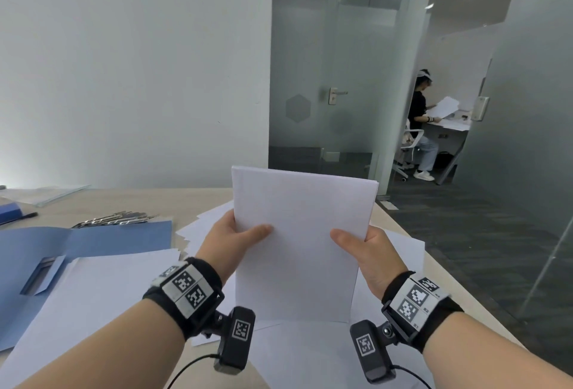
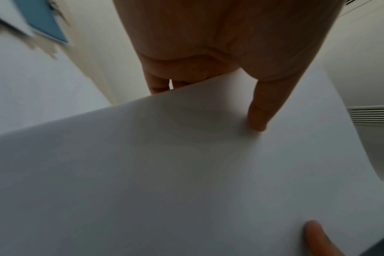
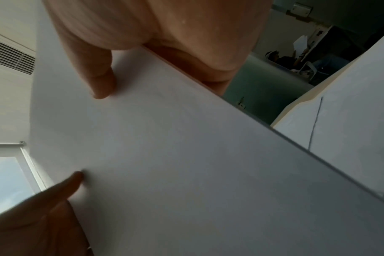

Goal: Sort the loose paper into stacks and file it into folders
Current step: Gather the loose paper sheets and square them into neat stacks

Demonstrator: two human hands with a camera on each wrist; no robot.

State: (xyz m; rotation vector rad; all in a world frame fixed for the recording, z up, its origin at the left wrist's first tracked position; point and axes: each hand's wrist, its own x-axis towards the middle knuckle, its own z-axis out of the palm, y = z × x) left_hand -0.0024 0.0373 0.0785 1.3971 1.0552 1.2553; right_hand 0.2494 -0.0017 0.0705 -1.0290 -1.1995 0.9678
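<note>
Both hands hold one stack of white paper upright above the table, bottom edge down on loose sheets. Left hand pinches the left edge, thumb in front, fingers behind; right hand grips the right edge likewise. Open blue folder lies left, more sheets overlapping it.

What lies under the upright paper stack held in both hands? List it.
The paper stack stands on loose white sheets spread over the table. Left hand and right hand grip its sides. Whatever lies behind it is hidden.
</note>
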